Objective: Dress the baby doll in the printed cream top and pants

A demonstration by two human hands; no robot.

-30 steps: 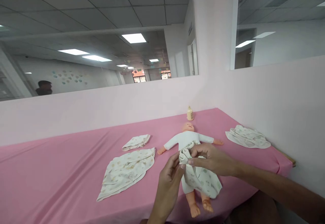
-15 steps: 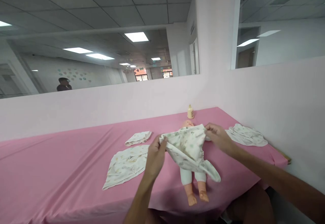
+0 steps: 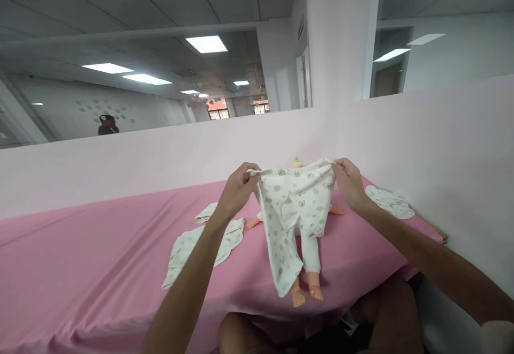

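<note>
Between my two hands hang small white baby pants (image 3: 295,198) printed with green and pink figures, stretched at the waistband. My left hand (image 3: 241,185) pinches one end of the waistband, and my right hand (image 3: 350,180) pinches the other. One pant leg drops long on the left; the other looks shorter and bunched. Behind the pants a baby doll (image 3: 312,257) lies on its back, its head and trunk hidden. Its two feet, a white-clad leg and parts of both arms show.
Pink cloth (image 3: 100,247) covers the table. Printed baby clothes (image 3: 228,241) lie left of the doll, partly behind my left arm. Another pale garment (image 3: 390,202) rests at the right edge. A cream bottle (image 3: 296,163) peeks above the pants. A mirror or window (image 3: 160,81) spans the wall.
Both hands have risen with the pants. The cloth, bunched and slanting before, now hangs spread with its legs downward and covers the doll's head. The view has tilted slightly down.
</note>
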